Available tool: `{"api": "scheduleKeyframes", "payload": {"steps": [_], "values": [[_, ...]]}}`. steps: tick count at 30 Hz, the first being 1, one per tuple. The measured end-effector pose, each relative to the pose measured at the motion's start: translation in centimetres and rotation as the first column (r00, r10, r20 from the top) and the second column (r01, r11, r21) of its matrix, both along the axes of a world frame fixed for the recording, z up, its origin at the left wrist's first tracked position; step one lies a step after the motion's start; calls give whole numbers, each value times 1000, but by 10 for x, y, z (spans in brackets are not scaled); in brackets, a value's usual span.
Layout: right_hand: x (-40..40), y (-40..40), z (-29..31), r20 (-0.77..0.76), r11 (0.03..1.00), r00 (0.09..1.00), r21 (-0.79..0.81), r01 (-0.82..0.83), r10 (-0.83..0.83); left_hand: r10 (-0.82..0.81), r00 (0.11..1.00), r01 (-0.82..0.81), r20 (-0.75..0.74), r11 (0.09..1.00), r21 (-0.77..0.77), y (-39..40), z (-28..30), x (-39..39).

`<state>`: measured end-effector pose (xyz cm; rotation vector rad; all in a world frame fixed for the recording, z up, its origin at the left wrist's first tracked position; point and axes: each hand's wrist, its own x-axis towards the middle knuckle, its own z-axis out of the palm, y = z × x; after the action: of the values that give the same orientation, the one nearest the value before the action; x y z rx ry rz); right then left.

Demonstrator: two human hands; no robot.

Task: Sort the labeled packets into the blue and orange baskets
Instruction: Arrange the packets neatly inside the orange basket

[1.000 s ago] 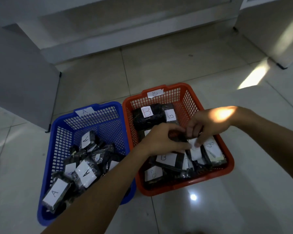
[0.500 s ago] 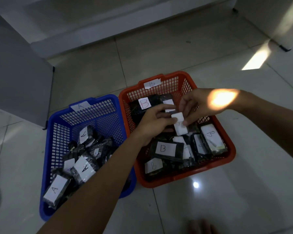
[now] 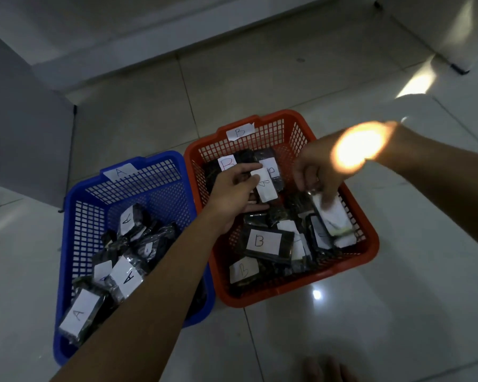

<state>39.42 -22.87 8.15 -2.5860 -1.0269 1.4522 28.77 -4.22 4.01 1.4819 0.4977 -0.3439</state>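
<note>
A B-labeled packet [image 3: 266, 188] is pinched by the left hand [image 3: 233, 195] over the orange basket [image 3: 370, 244], drop-in pending; right hand [image 3: 319, 169] grip can't be told, blurred.

Floor [image 3: 342, 326] free; baskets [image 3: 370, 252] crowded w/ packets [image 3: 262, 242].

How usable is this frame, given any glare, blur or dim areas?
Head view: dim overall; a sun patch blows out the right hand at the wrist; its fingers are motion-blurred; the left hand and the B label it holds stay readable; wide-angle bending at edges.
</note>
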Motion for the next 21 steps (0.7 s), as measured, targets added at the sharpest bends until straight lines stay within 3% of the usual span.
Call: {"api": "scheduleKeyframes", "payload": {"steps": [3, 5, 10, 17, 21], "values": [[38, 2, 6, -51, 935, 970, 257, 245, -240, 46, 999, -46, 15, 999, -12, 3, 2, 4], [56, 10, 0, -35, 888, 949, 344, 305, -313, 68, 997, -68, 22, 998, -17, 6, 3, 5], [73, 30, -37, 299, 936, 936, 344, 78, -187, 97, 994, -95, 40, 995, -41, 15, 3, 4], [54, 12, -56, 597, 932, 796, 335, -137, -98, 105, 994, -103, 31, 993, -60, 19, -1, 4], [50, -6, -62, 686, 958, 719, 119, -261, 110, 88, 996, -86, 34, 994, -65, 19, -4, 5]]}}
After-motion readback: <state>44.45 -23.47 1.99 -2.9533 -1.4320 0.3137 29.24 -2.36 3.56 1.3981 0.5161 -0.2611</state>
